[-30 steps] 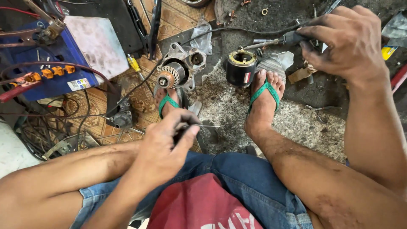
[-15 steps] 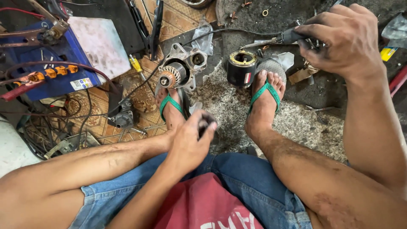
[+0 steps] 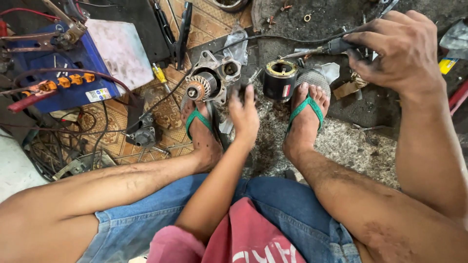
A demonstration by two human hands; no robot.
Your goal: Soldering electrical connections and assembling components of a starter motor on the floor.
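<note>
A small dark part (image 3: 242, 90) sits pinched in the fingers of the left hand (image 3: 245, 116), held above the gritty floor (image 3: 351, 141) between the starter motor housing (image 3: 209, 80) and the black cylindrical casing (image 3: 280, 80). The left arm reaches straight forward between the knees, wrist level, fingers together on the part and pointing away from the body. The right hand (image 3: 402, 51) is raised at the far right, palm down, wrist bent, its fingers curled shut on a black-handled tool (image 3: 336, 47) whose cable trails left. Both feet rest in green sandals (image 3: 308, 105), one on each side of the left hand. A blue battery (image 3: 68, 78) with clamped leads stands well apart at the left.
</note>
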